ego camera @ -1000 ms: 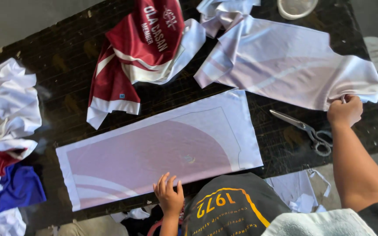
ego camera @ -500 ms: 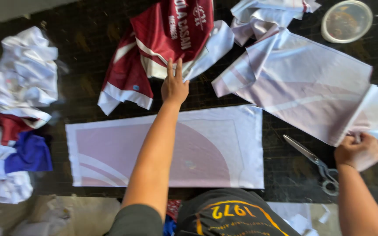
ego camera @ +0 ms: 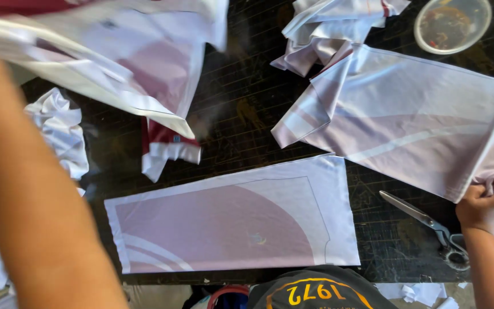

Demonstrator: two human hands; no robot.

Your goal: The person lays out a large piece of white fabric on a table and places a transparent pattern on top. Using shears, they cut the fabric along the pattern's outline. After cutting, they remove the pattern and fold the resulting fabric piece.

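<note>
Head view: the right hand (ego camera: 491, 207) is clenched on the bunched edge of a large pale fabric panel (ego camera: 407, 120) spread at the table's right. The left forearm crosses the foreground, its hand out of sight, under a blurred lifted cloth (ego camera: 121, 57). Scissors (ego camera: 430, 226) lie beside a flat cut panel (ego camera: 230, 220) on the dark cutting table (ego camera: 241, 120).

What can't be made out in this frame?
- Left hand: cut off by the head view's top-left edge; only the blurred forearm shows.
- Lifted fabric: motion-blurred, its print unreadable.
- Right hand: its grip on the large white panel is bunched, fingertips hidden.
- Scissors: handles partly behind the wrist.
</note>
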